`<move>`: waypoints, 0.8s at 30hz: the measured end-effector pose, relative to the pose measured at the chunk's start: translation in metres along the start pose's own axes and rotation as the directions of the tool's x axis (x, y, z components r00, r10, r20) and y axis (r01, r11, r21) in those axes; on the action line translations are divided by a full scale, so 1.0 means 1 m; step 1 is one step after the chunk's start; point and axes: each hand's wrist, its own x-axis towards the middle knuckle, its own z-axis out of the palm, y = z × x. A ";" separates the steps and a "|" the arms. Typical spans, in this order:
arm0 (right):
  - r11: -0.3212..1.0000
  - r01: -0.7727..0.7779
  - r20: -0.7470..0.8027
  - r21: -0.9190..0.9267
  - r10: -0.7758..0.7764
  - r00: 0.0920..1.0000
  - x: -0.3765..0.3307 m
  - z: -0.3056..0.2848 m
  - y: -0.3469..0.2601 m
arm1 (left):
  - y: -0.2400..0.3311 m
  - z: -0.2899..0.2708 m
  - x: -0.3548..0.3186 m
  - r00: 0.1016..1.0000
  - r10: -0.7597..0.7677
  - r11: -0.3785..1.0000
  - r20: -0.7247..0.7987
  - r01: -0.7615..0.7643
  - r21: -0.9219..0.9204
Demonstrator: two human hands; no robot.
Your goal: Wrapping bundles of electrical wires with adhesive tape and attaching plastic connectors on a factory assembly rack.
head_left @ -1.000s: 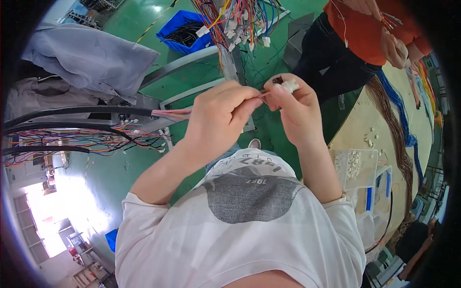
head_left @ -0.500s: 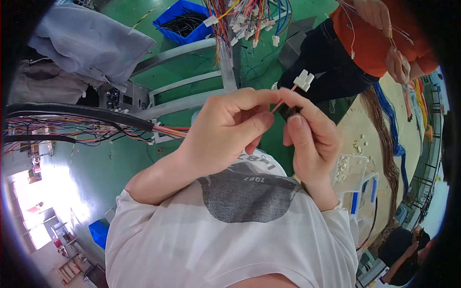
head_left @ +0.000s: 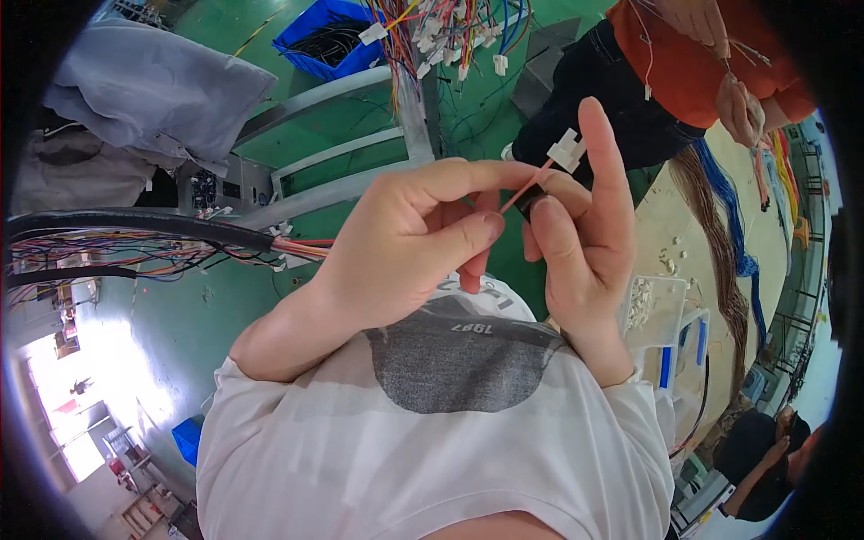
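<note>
Currently, we judge the step in hand to be work along a thin reddish wire (head_left: pixel 515 198), just below a white connector (head_left: pixel 567 150). The left hand (head_left: pixel 405 234) has a narrow grip, thumb and finger closed on the wire. The right hand (head_left: pixel 587 247) has a narrow grip on a small black piece (head_left: pixel 530 199) beside the wire, with its index finger raised. We cannot tell what the black piece is, nor whether it touches the wire. The connector is at the wire's upper end, in the air beyond the left edge of the table (head_left: pixel 661 211); a clear bin (head_left: pixel 672 309) stands at that edge. In our judgement, the next move calls for a steady wire and close control of the black piece, without strain on the connector.
</note>
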 end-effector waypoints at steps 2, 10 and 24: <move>1.000 -0.018 0.015 -0.006 0.018 1.000 0.000 -0.002 0.000 | 0.001 0.000 -0.001 0.999 -0.024 1.000 -0.022 0.025 0.019; 0.998 0.045 0.036 -0.036 -0.044 0.998 0.000 -0.004 0.006 | 0.001 0.001 -0.002 0.999 -0.030 0.999 -0.037 0.031 0.023; 0.998 -0.007 0.018 -0.061 0.008 1.000 -0.001 0.001 0.001 | -0.001 0.000 -0.008 0.995 0.100 0.986 -0.004 -0.098 0.136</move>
